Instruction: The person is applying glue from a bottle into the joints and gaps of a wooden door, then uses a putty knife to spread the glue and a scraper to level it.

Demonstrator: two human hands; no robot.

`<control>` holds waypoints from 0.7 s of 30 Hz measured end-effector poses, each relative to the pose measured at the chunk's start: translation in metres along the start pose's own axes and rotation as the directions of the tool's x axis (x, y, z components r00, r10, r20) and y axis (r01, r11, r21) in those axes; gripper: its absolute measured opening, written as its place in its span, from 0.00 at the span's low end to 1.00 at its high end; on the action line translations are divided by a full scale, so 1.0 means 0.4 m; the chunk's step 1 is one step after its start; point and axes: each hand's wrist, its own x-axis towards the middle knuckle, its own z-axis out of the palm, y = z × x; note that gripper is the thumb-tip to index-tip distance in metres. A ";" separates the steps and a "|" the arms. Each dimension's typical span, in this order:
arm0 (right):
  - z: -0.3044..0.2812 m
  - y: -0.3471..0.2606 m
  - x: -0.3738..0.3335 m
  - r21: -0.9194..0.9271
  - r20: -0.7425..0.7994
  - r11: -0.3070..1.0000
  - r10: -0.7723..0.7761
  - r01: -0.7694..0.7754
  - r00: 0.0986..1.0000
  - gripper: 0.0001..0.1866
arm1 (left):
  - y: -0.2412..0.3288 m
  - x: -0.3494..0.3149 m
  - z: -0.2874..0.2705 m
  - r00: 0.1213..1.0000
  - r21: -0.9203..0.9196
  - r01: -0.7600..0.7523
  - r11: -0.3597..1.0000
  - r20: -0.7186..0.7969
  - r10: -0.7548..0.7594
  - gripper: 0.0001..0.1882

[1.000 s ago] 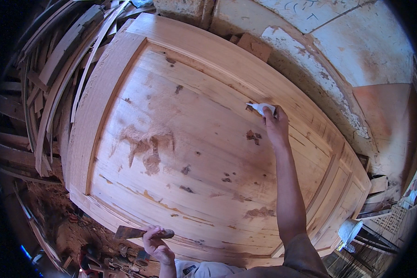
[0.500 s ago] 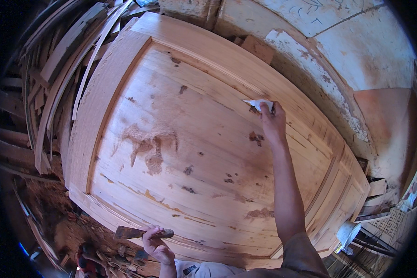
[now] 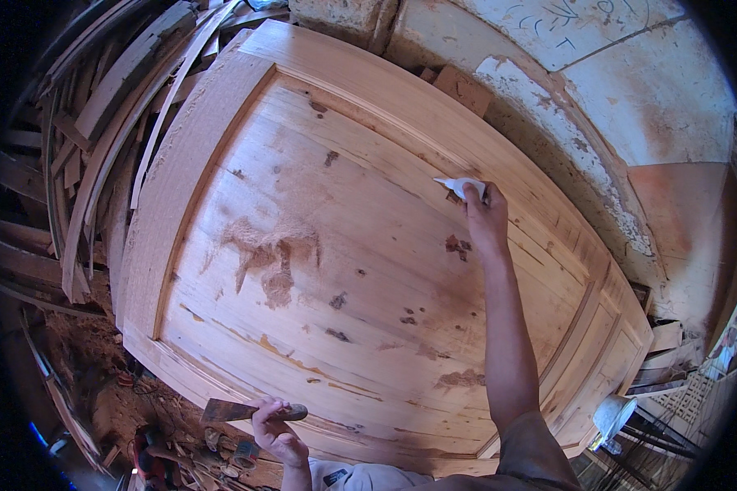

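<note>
Holds a small white plastic bottle with a pointed nozzle (image 3: 467, 189) in the right hand (image 3: 488, 209), closed around its rear end, aimed leftward over the far side of a pale wooden framed panel (image 3: 368, 237); cannot tell contact from a slight gap. Grips a flat, brownish-bladed scraper (image 3: 228, 411) in the left hand (image 3: 277, 434), with fingers curled around the handle, at the near edge. Has long, heaped wooden strips (image 3: 98, 155) to the left.

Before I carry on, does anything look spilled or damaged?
Yes. A brown, dust-like patch marks the wooden panel left of its middle, and dark blotches near the right hand break its pale surface.
</note>
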 end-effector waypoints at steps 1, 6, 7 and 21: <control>0.000 -0.004 -0.001 0.021 -0.006 1.000 -0.002 0.002 1.000 0.11 | -0.001 0.000 0.001 1.000 -0.001 0.000 1.000 0.001 0.000 0.39; -0.001 -0.027 -0.007 0.046 -0.010 0.998 0.041 -0.040 0.999 0.11 | 0.005 0.000 0.006 1.000 -0.016 0.005 1.000 -0.023 -0.006 0.39; -0.005 -0.026 -0.006 0.094 -0.019 0.994 0.059 -0.057 0.998 0.11 | 0.006 -0.001 0.007 1.000 -0.017 0.004 1.000 -0.025 -0.005 0.39; 0.080 -0.127 -0.022 0.157 0.159 0.986 0.037 -0.062 0.987 0.13 | 0.025 0.008 0.014 0.999 -0.039 0.045 0.998 -0.005 -0.046 0.39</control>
